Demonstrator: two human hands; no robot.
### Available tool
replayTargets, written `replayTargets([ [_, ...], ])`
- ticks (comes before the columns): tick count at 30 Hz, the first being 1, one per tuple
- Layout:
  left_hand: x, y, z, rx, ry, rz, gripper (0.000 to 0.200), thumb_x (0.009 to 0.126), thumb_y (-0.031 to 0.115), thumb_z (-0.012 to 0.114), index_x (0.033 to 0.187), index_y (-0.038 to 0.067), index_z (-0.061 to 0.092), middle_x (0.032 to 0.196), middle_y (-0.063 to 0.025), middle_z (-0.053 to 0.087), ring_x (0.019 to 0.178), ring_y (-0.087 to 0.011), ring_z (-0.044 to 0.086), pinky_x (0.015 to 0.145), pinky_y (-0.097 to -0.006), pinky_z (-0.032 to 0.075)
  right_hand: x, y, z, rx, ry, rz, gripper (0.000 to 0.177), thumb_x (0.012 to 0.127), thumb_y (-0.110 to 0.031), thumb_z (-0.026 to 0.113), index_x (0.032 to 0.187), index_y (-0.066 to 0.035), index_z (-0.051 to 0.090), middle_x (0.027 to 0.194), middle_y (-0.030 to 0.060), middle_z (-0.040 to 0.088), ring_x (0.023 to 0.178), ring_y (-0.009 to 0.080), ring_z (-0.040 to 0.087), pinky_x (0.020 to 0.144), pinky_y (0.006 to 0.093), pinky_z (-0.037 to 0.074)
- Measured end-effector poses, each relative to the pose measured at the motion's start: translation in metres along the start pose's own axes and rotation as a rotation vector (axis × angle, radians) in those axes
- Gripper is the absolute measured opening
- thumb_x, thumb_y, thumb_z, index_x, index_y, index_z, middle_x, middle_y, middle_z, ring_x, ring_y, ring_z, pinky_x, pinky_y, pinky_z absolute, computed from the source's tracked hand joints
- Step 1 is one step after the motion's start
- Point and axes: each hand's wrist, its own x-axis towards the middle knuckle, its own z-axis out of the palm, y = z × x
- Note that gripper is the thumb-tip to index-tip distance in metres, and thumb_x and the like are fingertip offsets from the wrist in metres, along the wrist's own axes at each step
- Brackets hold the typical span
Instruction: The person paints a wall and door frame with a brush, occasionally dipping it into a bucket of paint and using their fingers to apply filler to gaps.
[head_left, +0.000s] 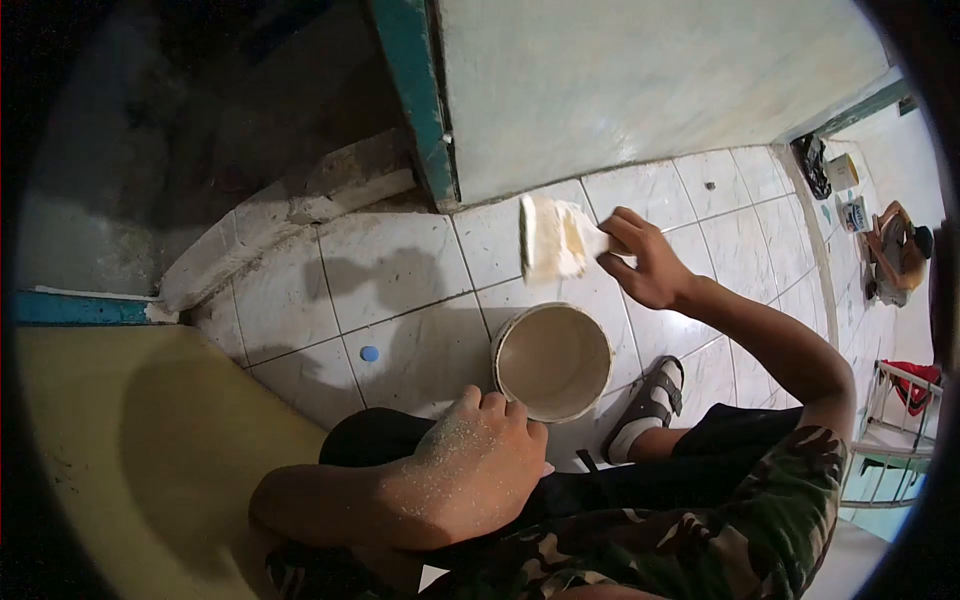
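My right hand is closed round the handle of a wide paintbrush, held up over the floor beyond the bucket. White paint coats its bristles, slightly blurred. Below it, a round pale bucket stands on the tiles, its inside smeared in the same off-white. My left hand, speckled with white drops, is curled with its knuckles right at the bucket's near rim. Its fingertips are hidden, and I cannot tell what they hold.
White tiles cover the floor, with a blue cap on them. A raised sill edges the dark doorway at left. A pale wall rises ahead. Far right are a person, small tubs and a metal rack.
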Motion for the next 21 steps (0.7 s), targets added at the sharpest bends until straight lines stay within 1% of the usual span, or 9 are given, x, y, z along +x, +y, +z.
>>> replayTargets([
  [2,-0.001,-0.001,0.003,-0.01,0.052,0.005,0.037,0.099,0.031,0.056,0.106,-0.004,0.067,0.1,-0.0205,0.069,0.096,-0.03,0.066,0.082,-0.0424,0.046,0.022,0.002,0.011,0.024,-0.067,0.138,0.019,0.091,-0.015,0.059,0.093,0.003,0.055,0.091,0.0188,0.055,0.085,0.0353,0.053,0.077,0.0453,0.043],
  [3,-0.002,-0.001,0.005,-0.008,0.063,-0.003,0.037,0.099,0.031,0.056,0.106,-0.004,0.067,0.1,-0.0205,0.069,0.096,-0.03,0.066,0.082,-0.0424,0.046,0.03,0.021,0.027,0.066,-0.054,0.132,0.021,0.093,-0.018,0.059,0.094,0.003,0.054,0.087,0.0179,0.055,0.085,0.0325,0.056,0.077,0.0451,0.044],
  [5,-0.003,-0.002,0.008,-0.047,0.084,0.042,0.042,0.103,0.034,0.051,0.102,-0.005,0.063,0.095,-0.0228,0.065,0.09,-0.0339,0.064,0.082,-0.0464,0.047,0.042,0.046,0.056,0.191,-0.149,0.27,0.024,0.096,-0.021,0.06,0.096,0.003,0.054,0.082,0.0142,0.058,0.079,0.0265,0.059,0.072,0.0416,0.048],
  [7,-0.005,-0.002,0.008,-0.034,0.083,0.04,0.042,0.103,0.034,0.051,0.103,-0.006,0.063,0.094,-0.0225,0.065,0.089,-0.0336,0.065,0.081,-0.0461,0.048,0.051,0.079,0.093,0.449,-0.249,0.35,0.025,0.097,-0.024,0.061,0.099,0.001,0.055,0.08,0.009,0.06,0.07,0.0195,0.06,0.063,0.0365,0.05],
  [8,-0.005,-0.002,0.007,-0.02,0.073,0.045,0.042,0.103,0.034,0.051,0.103,-0.006,0.063,0.093,-0.0223,0.065,0.087,-0.0333,0.065,0.081,-0.0459,0.048,0.056,0.087,0.11,0.552,-0.278,0.47,0.023,0.096,-0.023,0.062,0.1,-0.001,0.056,0.08,0.0052,0.059,0.064,0.0149,0.059,0.056,0.0317,0.05],
  [12,-0.008,-0.001,0.004,-0.015,0.044,-0.001,0.036,0.098,0.03,0.057,0.107,-0.003,0.067,0.1,-0.0192,0.069,0.096,-0.0304,0.068,0.083,-0.0417,0.047,0.074,0.126,0.16,0.637,-0.305,0.623,0.024,0.096,-0.025,0.063,0.096,-0.002,0.056,0.077,0.0052,0.057,0.059,0.0151,0.055,0.049,0.0318,0.047],
  [14,-0.009,-0.004,0.005,-0.019,0.047,0.058,0.042,0.104,0.033,0.05,0.107,-0.008,0.062,0.094,-0.0224,0.066,0.087,-0.0325,0.066,0.08,-0.0449,0.049,0.08,0.137,0.174,0.759,-0.373,0.759,0.023,0.098,-0.025,0.062,0.088,-0.007,0.053,0.073,0.0022,0.053,0.058,0.0126,0.052,0.049,0.0309,0.046],
  [17,-0.01,-0.006,0.003,-0.02,0.021,0.061,0.043,0.105,0.033,0.049,0.109,-0.008,0.062,0.094,-0.0227,0.066,0.087,-0.0318,0.066,0.079,-0.0443,0.049,0.084,0.146,0.192,0.792,-0.359,0.833,0.024,0.097,-0.024,0.061,0.087,-0.003,0.054,0.071,0.006,0.055,0.053,0.0165,0.052,0.044,0.0337,0.044],
  [21,-0.01,-0.008,0.013,-0.029,0.068,0.073,0.043,0.105,0.033,0.049,0.108,-0.008,0.062,0.094,-0.0226,0.065,0.087,-0.0309,0.066,0.077,-0.0445,0.049,0.085,0.14,0.195,0.765,-0.355,0.87,0.026,0.1,-0.026,0.061,0.085,-0.007,0.052,0.068,0.0029,0.051,0.053,0.015,0.05,0.047,0.0327,0.044],
])
